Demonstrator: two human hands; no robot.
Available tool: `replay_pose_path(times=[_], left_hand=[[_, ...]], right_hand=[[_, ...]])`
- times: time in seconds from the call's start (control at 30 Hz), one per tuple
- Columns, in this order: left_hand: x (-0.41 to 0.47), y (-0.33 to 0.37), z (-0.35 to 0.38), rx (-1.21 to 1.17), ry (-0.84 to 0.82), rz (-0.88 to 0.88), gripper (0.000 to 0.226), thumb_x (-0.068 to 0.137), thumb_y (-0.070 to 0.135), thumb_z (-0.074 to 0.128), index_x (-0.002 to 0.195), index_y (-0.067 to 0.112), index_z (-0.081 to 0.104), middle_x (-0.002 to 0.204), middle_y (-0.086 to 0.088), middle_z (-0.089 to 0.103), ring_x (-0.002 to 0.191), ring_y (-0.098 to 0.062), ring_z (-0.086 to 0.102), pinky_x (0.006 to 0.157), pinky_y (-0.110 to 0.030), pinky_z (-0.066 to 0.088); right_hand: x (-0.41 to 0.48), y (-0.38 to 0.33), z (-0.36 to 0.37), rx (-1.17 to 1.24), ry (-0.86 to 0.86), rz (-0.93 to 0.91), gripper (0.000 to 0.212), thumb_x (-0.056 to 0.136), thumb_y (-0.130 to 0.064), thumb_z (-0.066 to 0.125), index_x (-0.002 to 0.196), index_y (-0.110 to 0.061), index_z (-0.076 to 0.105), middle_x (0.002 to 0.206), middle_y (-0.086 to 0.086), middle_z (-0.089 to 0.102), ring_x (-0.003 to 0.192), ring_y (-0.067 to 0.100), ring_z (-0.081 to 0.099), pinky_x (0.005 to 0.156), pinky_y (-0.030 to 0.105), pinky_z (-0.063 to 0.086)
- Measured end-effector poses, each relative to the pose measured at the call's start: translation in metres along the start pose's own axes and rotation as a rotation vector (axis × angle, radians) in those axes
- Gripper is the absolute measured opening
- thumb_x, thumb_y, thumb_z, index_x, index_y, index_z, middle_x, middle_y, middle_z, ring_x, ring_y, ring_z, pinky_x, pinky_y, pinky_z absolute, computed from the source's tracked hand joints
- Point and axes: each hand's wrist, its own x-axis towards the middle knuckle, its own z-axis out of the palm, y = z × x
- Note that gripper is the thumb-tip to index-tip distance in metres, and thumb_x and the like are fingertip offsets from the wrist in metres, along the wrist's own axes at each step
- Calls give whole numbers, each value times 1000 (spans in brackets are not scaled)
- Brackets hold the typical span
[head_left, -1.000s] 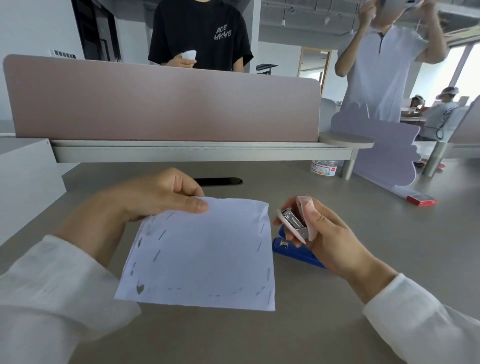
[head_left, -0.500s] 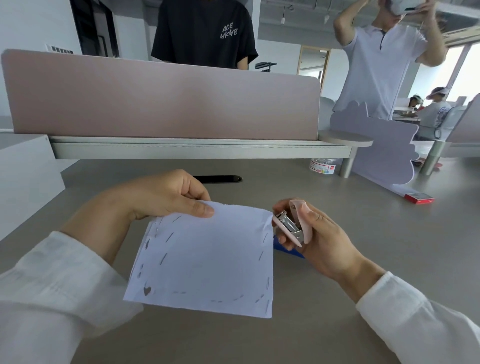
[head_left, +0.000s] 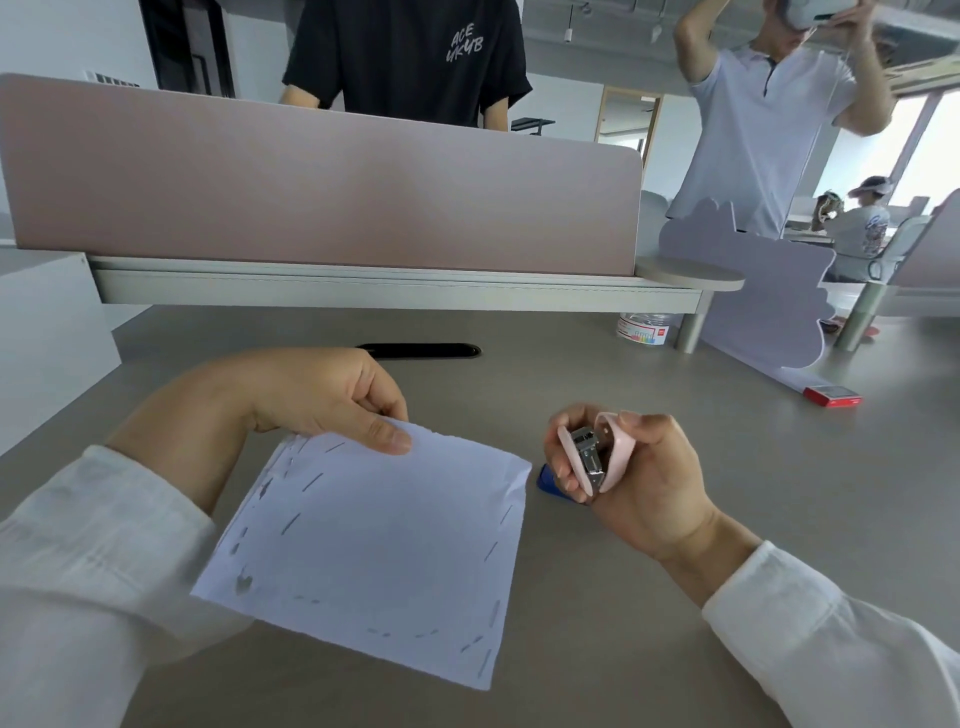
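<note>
A white stack of paper sheets (head_left: 374, 551) with rows of staples along its edges hangs tilted over the grey desk (head_left: 597, 649). My left hand (head_left: 322, 395) pinches its top edge between thumb and fingers. My right hand (head_left: 639, 478) grips a small pink stapler (head_left: 597, 457) just right of the paper's upper right corner, its metal jaw facing the paper. The stapler does not touch the paper. A blue stapler (head_left: 550, 483) lies on the desk, mostly hidden behind my right hand and the paper.
A pink divider panel (head_left: 322, 192) on a white shelf rail closes the desk's far side. A black cable slot (head_left: 421, 351), a small tub (head_left: 644, 328), a lilac cutout board (head_left: 753, 291) and a red box (head_left: 831, 397) sit farther back. Two people stand behind the divider.
The paper has tilted and shifted slightly left and nearer with my left hand. My right hand with the pink stapler has stayed close to the paper's right corner, covering more of the blue stapler.
</note>
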Motion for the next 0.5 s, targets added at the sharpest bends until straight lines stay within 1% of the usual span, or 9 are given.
replay_pose_path(times=[0.17, 0.5], left_hand=[[1, 1, 0, 6, -8, 12, 51, 42, 72, 70, 65, 27, 72, 62, 7, 71, 55, -6, 63, 52, -14, 46], [2, 1, 0, -1, 1, 31, 53, 42, 71, 71, 67, 25, 72, 63, 6, 72, 55, -6, 63, 52, -14, 47]], right_hand=[[-1, -1, 2, -60, -31, -45, 46, 47, -53, 67, 65, -12, 62, 52, 1, 57, 43, 12, 48, 42, 19, 37], [0, 1, 4, -70, -47, -38, 46, 50, -53, 67, 65, -10, 61, 51, 1, 55, 42, 11, 46, 43, 20, 37]])
